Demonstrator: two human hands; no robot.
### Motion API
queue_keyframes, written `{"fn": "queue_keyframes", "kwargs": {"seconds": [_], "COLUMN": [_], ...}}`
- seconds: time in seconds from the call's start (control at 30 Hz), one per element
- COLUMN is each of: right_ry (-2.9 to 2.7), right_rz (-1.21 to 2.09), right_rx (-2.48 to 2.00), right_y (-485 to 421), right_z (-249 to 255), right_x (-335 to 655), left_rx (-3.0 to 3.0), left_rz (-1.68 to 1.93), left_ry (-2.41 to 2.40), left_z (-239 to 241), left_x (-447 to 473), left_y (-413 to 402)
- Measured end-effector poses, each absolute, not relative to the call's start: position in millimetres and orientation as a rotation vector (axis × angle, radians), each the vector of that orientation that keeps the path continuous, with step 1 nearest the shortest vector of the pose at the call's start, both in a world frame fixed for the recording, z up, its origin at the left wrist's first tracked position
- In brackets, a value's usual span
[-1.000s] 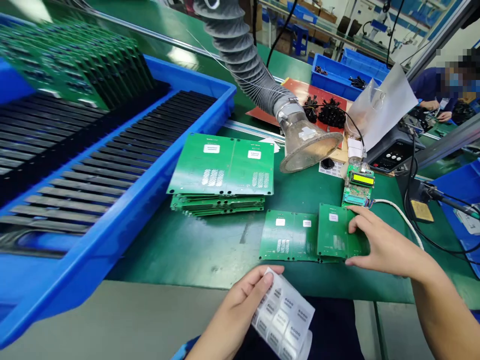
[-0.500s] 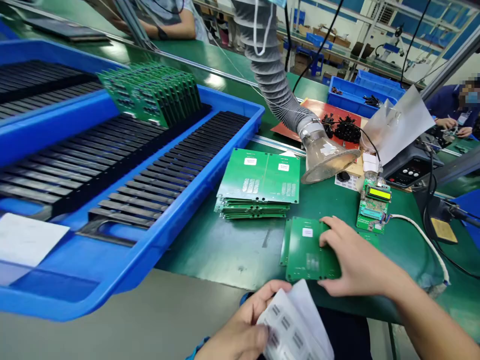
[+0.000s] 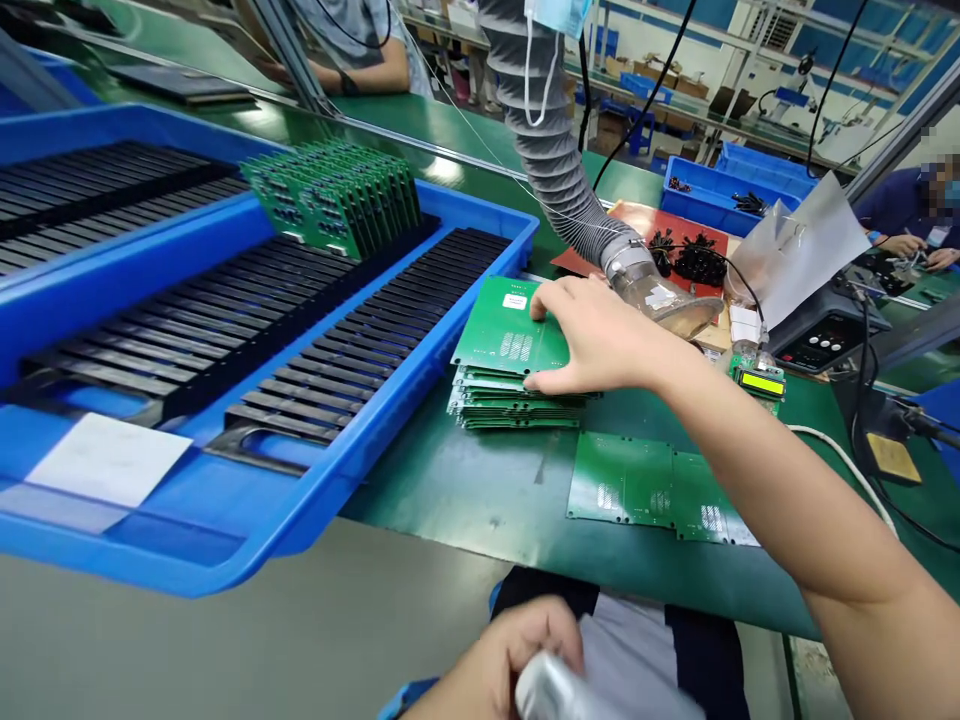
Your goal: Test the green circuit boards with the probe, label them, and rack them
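A stack of green circuit boards (image 3: pixel 517 415) stands on the bench beside the blue tray. My right hand (image 3: pixel 592 335) grips the top green circuit board (image 3: pixel 499 335) across its face, thumb at the near edge and fingers at the far side. That board bears a white label, and my hand covers its right part. Low in the view my left hand (image 3: pixel 536 645) is curled around a pale label sheet (image 3: pixel 559 690), bent and smeared by motion. More green circuit boards (image 3: pixel 626 480) lie flat on the bench under my right forearm, partly hidden.
To the left, a blue tray (image 3: pixel 420 390) holds black slotted racks and upright circuit boards (image 3: pixel 337 195). A grey extraction hose (image 3: pixel 555 150) hangs over the bench. Behind my forearm are a small display board (image 3: pixel 761 383) and a white cable (image 3: pixel 847 455). Other people sit beyond.
My right hand has moved left and away from me with a circuit board, from the near boards to the stack. My left hand has lowered slightly, and the label sheet has tilted.
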State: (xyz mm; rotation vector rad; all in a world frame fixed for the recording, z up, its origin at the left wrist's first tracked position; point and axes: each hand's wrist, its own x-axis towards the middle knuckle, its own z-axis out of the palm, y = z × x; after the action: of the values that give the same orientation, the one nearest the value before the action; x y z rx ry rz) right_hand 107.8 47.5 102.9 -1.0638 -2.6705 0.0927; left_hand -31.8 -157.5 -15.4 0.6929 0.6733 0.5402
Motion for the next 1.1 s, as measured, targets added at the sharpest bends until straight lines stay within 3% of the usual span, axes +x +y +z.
{"fn": "queue_keyframes", "kwargs": {"seconds": [0.2,0.4,0.57,0.9,1.1], "right_ry": [-2.342,-2.125,-1.993,-1.991,-1.981], "right_rz": [0.274,0.92,1.185,1.377,1.297], "right_rx": [-0.991,-1.288,-1.356,-1.489,-1.49], "right_y": [-31.9,-92.7,-89.8,-94.2,-92.7], "right_z": [84.8,32.6,28.4,27.7,25.2], "right_x": [159.7,187.8,184.7,190.2,191.0], "left_rx": [0.593,0.858,1.061,1.224,1.247], "left_rz": [0.963,0.981,0.923,1.032,1.027], "left_ry": [1.028,1.239,1.195,1.437,1.457], "left_z": [-22.6,-28.4,-23.0,-34.6,-35.8], "left_x": [-11.8,-4.0,-1.2,9.7,7.4], "left_y": [-134.1,-123.6,-119.2,-120.8,-122.1]}}
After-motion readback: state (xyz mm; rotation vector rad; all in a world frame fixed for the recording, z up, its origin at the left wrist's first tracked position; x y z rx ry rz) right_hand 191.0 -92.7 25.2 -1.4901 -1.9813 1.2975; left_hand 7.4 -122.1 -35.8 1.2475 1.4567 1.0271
